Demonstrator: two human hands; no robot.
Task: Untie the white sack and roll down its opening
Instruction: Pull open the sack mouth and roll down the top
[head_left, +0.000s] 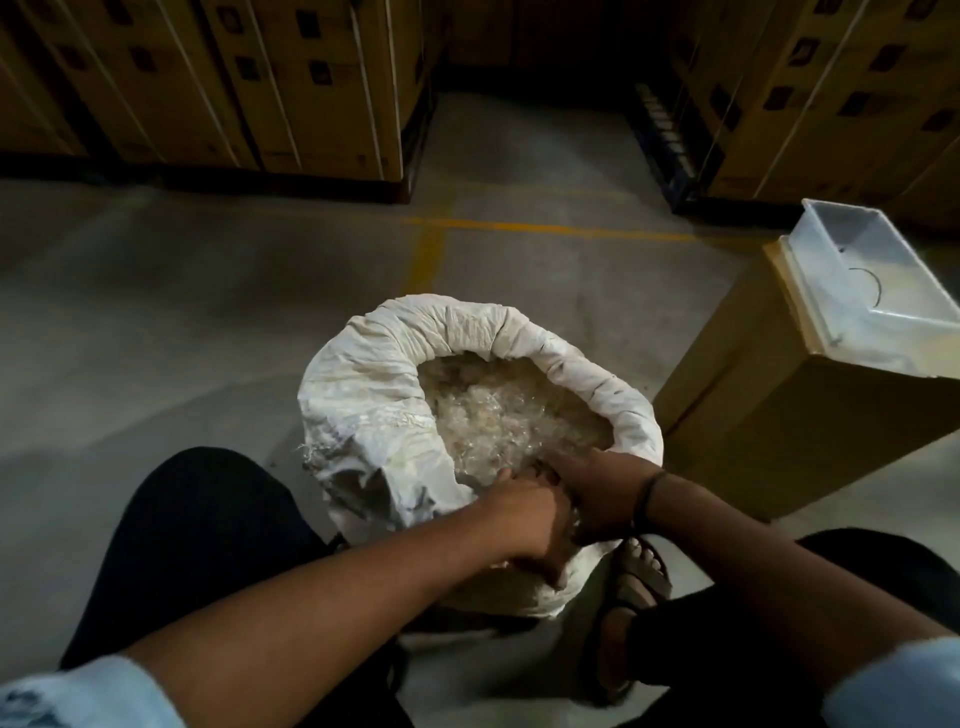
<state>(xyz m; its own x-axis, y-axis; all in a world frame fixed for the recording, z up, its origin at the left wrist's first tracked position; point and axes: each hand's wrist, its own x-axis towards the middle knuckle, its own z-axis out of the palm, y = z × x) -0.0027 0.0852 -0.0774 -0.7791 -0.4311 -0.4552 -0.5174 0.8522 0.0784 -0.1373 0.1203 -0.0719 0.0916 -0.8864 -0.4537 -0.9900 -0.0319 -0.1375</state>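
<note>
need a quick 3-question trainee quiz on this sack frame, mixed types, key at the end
1. True or false: the white sack is tied shut.
2. Where does the clear plastic tub sit? A) on the cardboard box right of the sack; B) inside the sack; C) on the floor left of the sack.
3. Short answer: which part of the sack's rim are the left hand and right hand at?

Key:
1. False. The mouth is open, and the far and right rim is rolled down.
2. A.
3. The near edge, closest to the person.
</note>
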